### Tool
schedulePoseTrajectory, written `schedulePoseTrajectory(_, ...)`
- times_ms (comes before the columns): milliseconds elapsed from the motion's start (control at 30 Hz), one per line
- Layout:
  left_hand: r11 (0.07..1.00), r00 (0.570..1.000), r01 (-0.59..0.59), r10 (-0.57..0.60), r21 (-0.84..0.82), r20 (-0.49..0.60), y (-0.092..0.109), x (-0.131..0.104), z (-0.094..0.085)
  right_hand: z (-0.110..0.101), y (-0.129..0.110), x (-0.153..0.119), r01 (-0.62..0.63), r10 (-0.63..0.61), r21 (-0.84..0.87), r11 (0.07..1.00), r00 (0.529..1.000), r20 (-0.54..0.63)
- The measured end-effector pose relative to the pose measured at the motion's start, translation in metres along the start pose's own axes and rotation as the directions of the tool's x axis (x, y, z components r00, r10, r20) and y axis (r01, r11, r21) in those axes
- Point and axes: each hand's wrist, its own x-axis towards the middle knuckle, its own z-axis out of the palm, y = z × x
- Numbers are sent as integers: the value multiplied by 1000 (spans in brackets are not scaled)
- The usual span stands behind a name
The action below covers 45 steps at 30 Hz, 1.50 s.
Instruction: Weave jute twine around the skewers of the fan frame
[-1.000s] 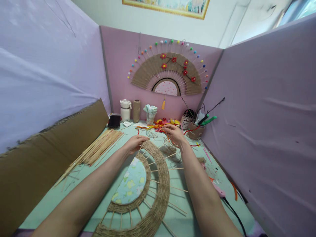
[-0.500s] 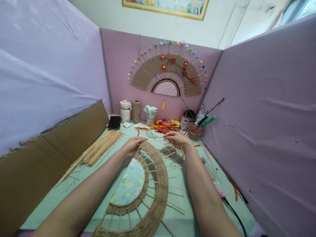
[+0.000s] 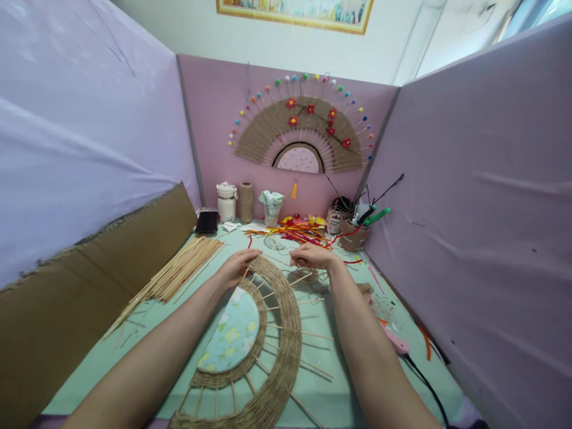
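Evidently left fingers (image 3: 243, 256) pinched on woven fan's (image 3: 290, 325) end, right fingers (image 3: 295, 257) closed on twine (image 3: 277, 260)

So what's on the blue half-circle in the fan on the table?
Yellow and white flowers, clearest in the head view.

On the tabletop (image 3: 328, 402), the half-round fan (image 3: 292, 333) lies in front, between the two forearms. The stick bundle (image 3: 185, 268) is at its left, and farther left there stands the cardboard sheet (image 3: 134, 238), along the left panel (image 3: 89, 131). Behind, from left to right, there are the flat case (image 3: 207, 222), the jar (image 3: 227, 205), the tube (image 3: 246, 204) and the cup (image 3: 271, 214) with a cloth (image 3: 270, 198) in it. Next come the loose strips (image 3: 304, 231), then two containers (image 3: 353, 236), just beside each other. The corded tool (image 3: 397, 344) lies at the right. The hanging fan (image 3: 263, 128) is on the back panel (image 3: 214, 107), above these things.
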Motion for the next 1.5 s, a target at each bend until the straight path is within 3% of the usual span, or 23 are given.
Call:
schedulePoseTrajectory(100,991,979,94,-74,-96,191,1,-17,-1,2,-2,0,4,-4,14,1000,1000,-6)
schedulePoseTrajectory(200,961,904,221,-137,-167,405,-4,-33,-3,3,-4,-3,12,-12,22,1000,1000,-9)
schedulePoseTrajectory(300,951,873,255,-150,-173,464,-12,-38,-6,4,-7,-4,25,-25,24,999,1000,-5)
schedulePoseTrajectory(500,946,948,213,-140,-243,285,-19,-29,-9,7,-11,-4,72,-72,18,997,997,-5)
schedulePoseTrajectory(933,915,976,106,-22,-389,215,1,-30,-15,9,-18,-9,175,-175,14,985,985,11)
schedulePoseTrajectory(1100,902,990,121,-81,-414,112,5,-31,-16,7,-26,-13,191,-212,-156,969,969,-131)
schedulePoseTrajectory(1233,890,991,130,-110,-436,71,10,-34,-16,5,-35,-16,214,-294,-286,934,916,-273)
schedulePoseTrajectory(1400,849,981,191,-181,-492,69,16,-33,-23,8,-48,-25,253,-354,-313,915,876,-327)
schedulePoseTrajectory(1500,850,995,101,-100,-517,31,17,-31,-25,8,-48,-26,260,-342,-268,928,880,-329)
